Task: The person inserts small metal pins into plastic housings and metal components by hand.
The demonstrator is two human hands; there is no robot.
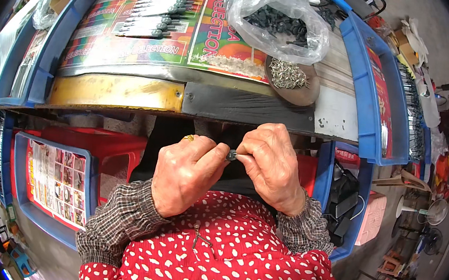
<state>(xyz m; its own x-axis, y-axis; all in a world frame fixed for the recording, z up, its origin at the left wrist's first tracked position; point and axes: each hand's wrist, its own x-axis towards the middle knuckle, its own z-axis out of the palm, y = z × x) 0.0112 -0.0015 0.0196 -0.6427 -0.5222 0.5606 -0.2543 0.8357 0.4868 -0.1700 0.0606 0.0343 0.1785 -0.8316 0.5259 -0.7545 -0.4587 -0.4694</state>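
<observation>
Just off the table edge (250, 104), dark piece (231, 155) between both hands (184, 171) (272, 164)

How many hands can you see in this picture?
2. The left hand and the right hand are above the lap, on either side of a small dark piece, fingertips at it. No other hands show.

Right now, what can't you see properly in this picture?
In the head view:
Dark part: mostly hidden by the left hand.
What, if anything, the right hand pinches: hidden by that hand.
Bottom of the dish: under metal bits.
Far end of the bag: cut off by top edge.
</observation>
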